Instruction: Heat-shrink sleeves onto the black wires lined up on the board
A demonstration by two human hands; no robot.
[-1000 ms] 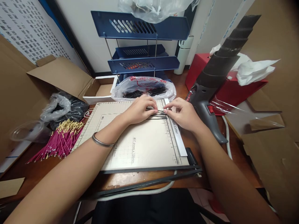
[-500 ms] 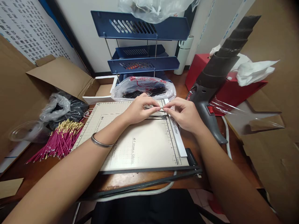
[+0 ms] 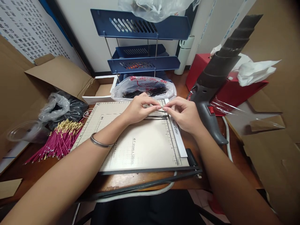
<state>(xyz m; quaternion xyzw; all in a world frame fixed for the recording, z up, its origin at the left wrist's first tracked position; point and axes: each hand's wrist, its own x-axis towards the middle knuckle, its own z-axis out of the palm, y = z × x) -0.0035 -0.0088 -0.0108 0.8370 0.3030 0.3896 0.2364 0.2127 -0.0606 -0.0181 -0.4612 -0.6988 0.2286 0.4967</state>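
Black strand (image 3: 160, 106): just above the centre of the frame, mostly hidden by fingertips; I read its long axis as running left to right.
Left hand (image 3: 142, 108): reaches in from lower left, knuckles up; I see thumb and forefinger pinching the strand.
Right hand (image 3: 182, 113): reaches in from lower right, fingers curled, fingertips pointing left; I see it pinching the strand beside the left hand's tips.
Loose cords (image 3: 156, 117): lie on the paper cutter (image 3: 145, 147) mid-frame, below the fingertips; I note their right ends point toward the white strip (image 3: 179, 140).
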